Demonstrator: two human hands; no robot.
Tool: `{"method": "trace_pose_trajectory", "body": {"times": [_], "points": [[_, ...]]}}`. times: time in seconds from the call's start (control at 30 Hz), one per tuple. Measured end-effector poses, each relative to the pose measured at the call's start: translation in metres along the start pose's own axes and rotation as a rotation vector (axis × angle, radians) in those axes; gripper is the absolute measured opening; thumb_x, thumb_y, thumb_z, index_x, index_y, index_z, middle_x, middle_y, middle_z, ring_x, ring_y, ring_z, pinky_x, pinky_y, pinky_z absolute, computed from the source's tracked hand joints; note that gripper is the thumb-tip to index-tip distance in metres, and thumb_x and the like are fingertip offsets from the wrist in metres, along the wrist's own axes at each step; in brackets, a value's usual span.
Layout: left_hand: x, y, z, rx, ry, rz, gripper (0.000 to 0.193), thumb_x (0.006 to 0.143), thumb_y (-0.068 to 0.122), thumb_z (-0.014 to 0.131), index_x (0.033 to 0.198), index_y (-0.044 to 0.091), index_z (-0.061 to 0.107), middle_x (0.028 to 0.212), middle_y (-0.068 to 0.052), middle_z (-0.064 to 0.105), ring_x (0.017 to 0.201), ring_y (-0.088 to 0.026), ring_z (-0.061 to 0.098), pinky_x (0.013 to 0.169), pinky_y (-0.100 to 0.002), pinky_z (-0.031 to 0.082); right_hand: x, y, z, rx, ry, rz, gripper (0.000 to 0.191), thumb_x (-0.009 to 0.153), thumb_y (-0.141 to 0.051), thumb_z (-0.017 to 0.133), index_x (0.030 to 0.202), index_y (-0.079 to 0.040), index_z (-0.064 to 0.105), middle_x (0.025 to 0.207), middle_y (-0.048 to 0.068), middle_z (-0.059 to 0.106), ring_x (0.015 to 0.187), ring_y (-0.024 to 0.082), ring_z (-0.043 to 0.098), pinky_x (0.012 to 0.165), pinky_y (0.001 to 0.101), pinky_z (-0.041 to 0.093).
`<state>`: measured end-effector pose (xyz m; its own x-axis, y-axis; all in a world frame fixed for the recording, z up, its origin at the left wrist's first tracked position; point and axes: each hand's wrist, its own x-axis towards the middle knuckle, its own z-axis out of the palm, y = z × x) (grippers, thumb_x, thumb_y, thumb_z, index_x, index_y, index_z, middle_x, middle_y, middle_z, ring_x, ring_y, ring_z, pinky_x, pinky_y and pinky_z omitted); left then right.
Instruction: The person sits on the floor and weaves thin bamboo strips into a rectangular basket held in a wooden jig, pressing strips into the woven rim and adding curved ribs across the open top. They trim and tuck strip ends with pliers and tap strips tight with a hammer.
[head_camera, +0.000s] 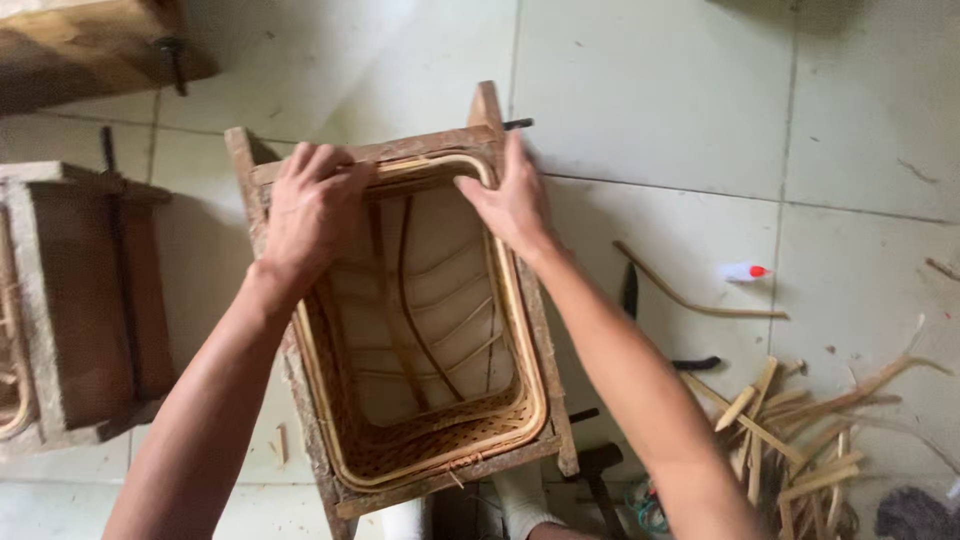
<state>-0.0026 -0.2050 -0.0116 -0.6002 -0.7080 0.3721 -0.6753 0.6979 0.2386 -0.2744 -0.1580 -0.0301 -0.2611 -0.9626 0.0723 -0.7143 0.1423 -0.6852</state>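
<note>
A rectangular woven cane basket (470, 432) sits inside a rough wooden frame mould (545, 345) on the tiled floor. A pale cane rim strip (510, 300) runs round the basket's top edge. My left hand (312, 205) presses down on the far left corner of the rim, fingers curled over it. My right hand (513, 200) lies on the far right corner, thumb inside the rim and fingers on the wooden frame. Loose cane ribs (412, 300) curve across the inside of the basket.
A second wooden mould (80, 300) stands at the left. Cut cane strips and wooden wedges (790, 430) lie at the right, with a bent cane piece (690, 295), a small white bottle with a red cap (742, 272) and a dark-handled tool (629, 290). A hammer (600, 470) lies near the frame's front.
</note>
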Motion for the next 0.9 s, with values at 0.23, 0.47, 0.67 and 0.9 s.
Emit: {"method": "trace_pose_trajectory", "body": {"times": [0.23, 0.47, 0.67, 0.9], "points": [[-0.007, -0.001, 0.005, -0.091, 0.049, -0.024, 0.016, 0.102, 0.002, 0.066, 0.109, 0.011, 0.078, 0.100, -0.005, 0.065, 0.098, -0.023, 0.055, 0.090, -0.038, 0.050, 0.001, 0.000, -0.014, 0.301, -0.245, 0.204, 0.085, 0.083, -0.032, 0.079, 0.148, 0.008, 0.042, 0.129, 0.022, 0.071, 0.089, 0.023, 0.074, 0.097, 0.0412, 0.058], [-0.015, -0.011, 0.010, 0.039, -0.136, -0.046, 0.034, 0.099, 0.003, 0.064, 0.127, 0.015, 0.078, 0.112, -0.003, 0.067, 0.103, -0.021, 0.053, 0.102, -0.034, 0.049, -0.118, 0.038, -0.119, 0.283, -0.046, -0.004, 0.080, 0.095, -0.021, 0.078, 0.155, 0.009, 0.036, 0.156, 0.028, 0.047, 0.145, 0.031, 0.048, 0.118, 0.0442, 0.041], [-0.028, -0.018, 0.020, 0.164, -0.220, -0.162, 0.033, 0.090, 0.022, 0.067, 0.122, 0.018, 0.077, 0.125, -0.004, 0.067, 0.117, -0.023, 0.056, 0.115, -0.036, 0.042, -0.273, 0.131, -0.259, -0.037, 0.293, 0.354, 0.023, 0.101, -0.014, 0.069, 0.121, -0.002, 0.071, 0.140, 0.019, 0.066, 0.136, 0.025, 0.060, 0.114, 0.0407, 0.050], [-0.032, -0.018, 0.007, 0.260, -0.190, -0.151, 0.033, 0.089, 0.022, 0.067, 0.121, 0.018, 0.076, 0.121, -0.004, 0.067, 0.115, -0.022, 0.057, 0.113, -0.038, 0.041, -0.399, 0.165, -0.248, 0.304, 0.435, 0.691, 0.031, 0.097, -0.014, 0.070, 0.126, -0.004, 0.071, 0.113, 0.011, 0.073, 0.079, 0.012, 0.063, 0.062, 0.0211, 0.051]]}}
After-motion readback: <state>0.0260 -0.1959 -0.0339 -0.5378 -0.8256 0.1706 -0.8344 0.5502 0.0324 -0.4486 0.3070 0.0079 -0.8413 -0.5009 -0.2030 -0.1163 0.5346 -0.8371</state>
